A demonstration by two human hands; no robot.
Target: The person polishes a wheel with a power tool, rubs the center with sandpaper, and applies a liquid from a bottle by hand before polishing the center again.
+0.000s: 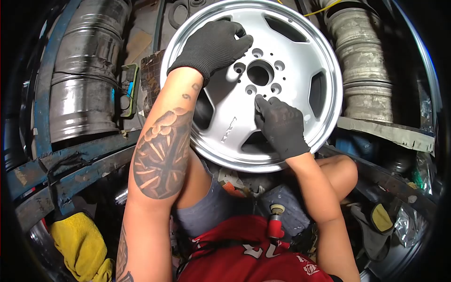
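Observation:
A silver alloy wheel [225, 101] lies face up in front of me, with a round centre bore, several bolt holes around it and dark window openings. My left hand [211, 47], in a black knit glove, rests on the upper left of the wheel face. Its fingers are bent, thumb and forefinger close together; whatever may be between them is hidden. Below the bolt holes, my right hand [282, 124], also in a black glove, touches the face with its fingertips. Those fingers are curled and pressed together, and I cannot make out anything in them.
Stacked bare metal rims [87, 84] stand at the left, and more rims [364, 66] at the right. Blue metal rails [75, 164] run alongside. A red tool with a round pad [276, 225] is near my lap. A yellow cloth [80, 244] lies lower left.

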